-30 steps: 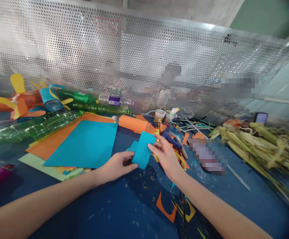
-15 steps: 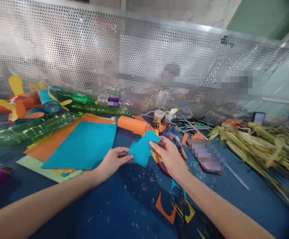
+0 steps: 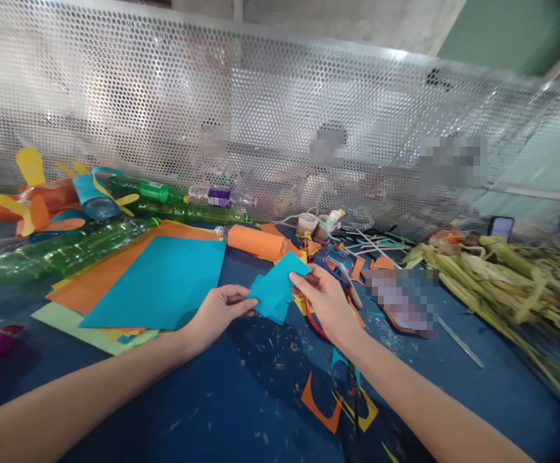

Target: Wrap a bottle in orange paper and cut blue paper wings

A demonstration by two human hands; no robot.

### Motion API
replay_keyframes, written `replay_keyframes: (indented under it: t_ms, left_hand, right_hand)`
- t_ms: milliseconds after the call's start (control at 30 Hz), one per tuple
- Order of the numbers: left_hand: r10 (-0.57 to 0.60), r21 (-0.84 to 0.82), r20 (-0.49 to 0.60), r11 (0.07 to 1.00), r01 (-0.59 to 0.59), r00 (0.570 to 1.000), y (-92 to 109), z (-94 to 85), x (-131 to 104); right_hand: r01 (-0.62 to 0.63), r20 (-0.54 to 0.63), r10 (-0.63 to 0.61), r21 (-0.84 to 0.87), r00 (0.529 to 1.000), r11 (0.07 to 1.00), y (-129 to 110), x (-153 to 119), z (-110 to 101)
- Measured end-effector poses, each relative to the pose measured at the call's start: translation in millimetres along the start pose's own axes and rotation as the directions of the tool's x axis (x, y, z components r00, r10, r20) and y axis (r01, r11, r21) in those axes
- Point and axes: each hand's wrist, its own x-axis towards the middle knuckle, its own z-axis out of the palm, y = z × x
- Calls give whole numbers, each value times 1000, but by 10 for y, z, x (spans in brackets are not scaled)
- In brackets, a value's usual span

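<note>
A small rectangular piece of blue paper (image 3: 280, 276) is pinched between my two hands, tilted above the dark blue table. Behind it shows another blue paper piece (image 3: 278, 314), partly covered; whether I hold that one too, I cannot tell. My left hand (image 3: 224, 310) grips the left corner between thumb and fingers. At the upper right corner, my right hand (image 3: 325, 296) has its thumb on top and fingers behind. To the left lies a large blue sheet (image 3: 164, 283) over orange, yellow and pale green sheets. Beyond the small paper is an orange paper-wrapped bottle (image 3: 255, 242).
Green plastic bottles (image 3: 67, 251) and propeller-like paper models (image 3: 43, 199) fill the left side. Orange scraps (image 3: 321, 405) lie near my right forearm. A blurred phone-like object (image 3: 400, 302) and corn husks (image 3: 511, 276) are rightward. A perforated metal panel (image 3: 270, 109) stands behind.
</note>
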Motion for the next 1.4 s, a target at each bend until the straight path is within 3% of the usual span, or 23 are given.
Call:
replay_keyframes:
  t_ms: [267,467,633,700,767,833,900,1100,1400]
  left_hand:
    - [30,46,17,999,-30,999,1,1,-12]
    - [33,146,130,988,-52,991,-10,17,-36]
    - [44,145,120,987,-61,992,-5,15,-47]
    - [64,103,70,992,-71,996,2,14,-50]
    - [86,47,21,995,-87,996,10,22,-62]
    - [98,4,4,995,-98,995,16,41,-88]
    - [100,-20,0,995,-100,995,18,67,-129]
    - [72,-76,-14,995,-73,997,30,130,-238]
    - [78,-114,13,991,-76,997,25,126,-217]
  right_hand:
    - [27,-8,-27,-19,1000,999,-9,-7,21]
    - [58,-8,-58,-35,998,998,21,-9,4]
    - [65,-32,-66,-8,997,998,10,-12,25]
    - [52,19,-53,43,998,998,25,-44,76]
    - [12,161,-21,61,987,998,65,-108,150]
    - [-19,324,15,9,946,1000,124,-194,227]
    - [-16,391,42,-68,919,998,182,-279,285]
    - [8,377,40,-125,925,992,200,-378,311]
    - [79,334,-5,-208,943,975,234,-379,314]
